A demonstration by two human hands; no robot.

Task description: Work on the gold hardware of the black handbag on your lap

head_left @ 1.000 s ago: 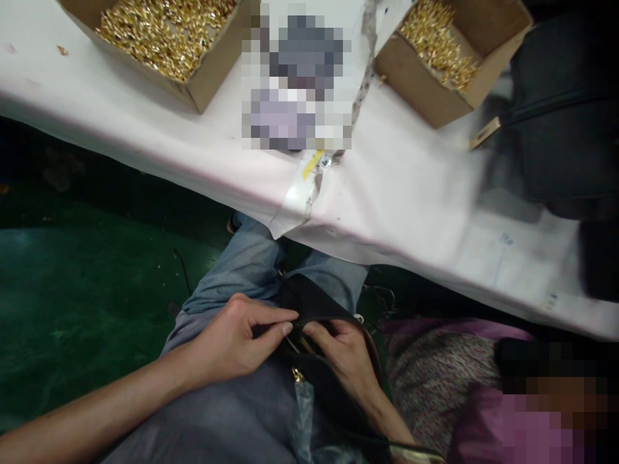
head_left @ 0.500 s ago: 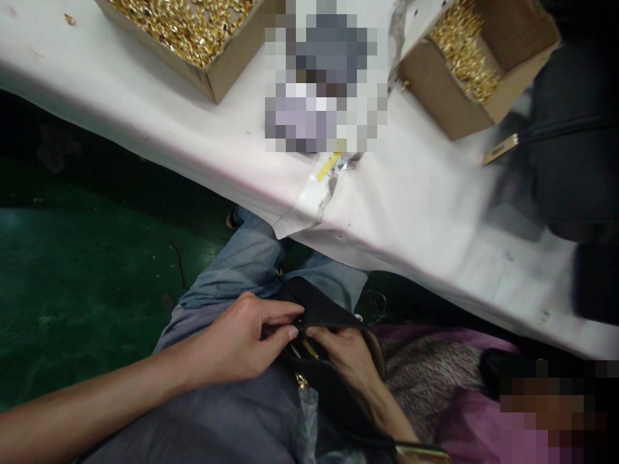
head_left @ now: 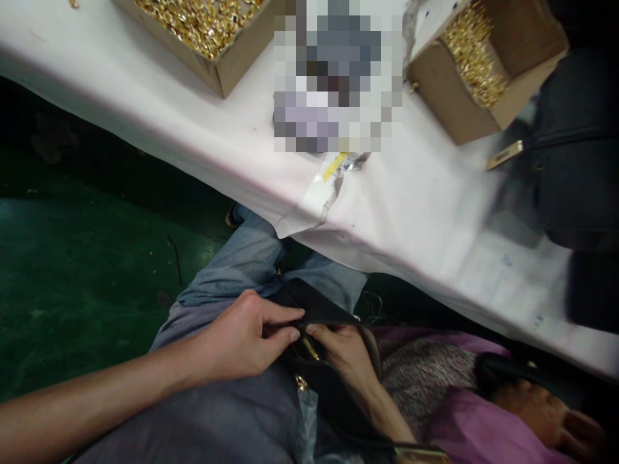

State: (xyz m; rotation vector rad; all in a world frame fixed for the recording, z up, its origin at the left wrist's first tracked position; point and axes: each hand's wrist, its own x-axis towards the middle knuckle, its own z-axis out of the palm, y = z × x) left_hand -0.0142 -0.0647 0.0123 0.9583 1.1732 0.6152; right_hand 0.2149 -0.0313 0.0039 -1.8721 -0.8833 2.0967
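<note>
A black handbag lies across my lap, its mouth partly spread. My left hand comes in from the left and is closed, thumb and fingers pinching the bag near the opening's edge. My right hand reaches into the opening from the other side, its fingers bent against the bag close to the left fingertips. Between the hands a gold metal zipper pull hangs at the opening. A gold clasp wrapped in clear plastic dangles on the near side. What the fingertips pinch exactly is partly hidden.
The white-covered table ahead holds a cardboard box of gold fittings, and another such box farther right. A dark bag stands at the right. Beside me, another person's hand shows past a purple sleeve.
My hands keep nearly the same grip on the bag. The camera view has shifted slightly, and the neighbouring person's hand shows more plainly at the lower right.
</note>
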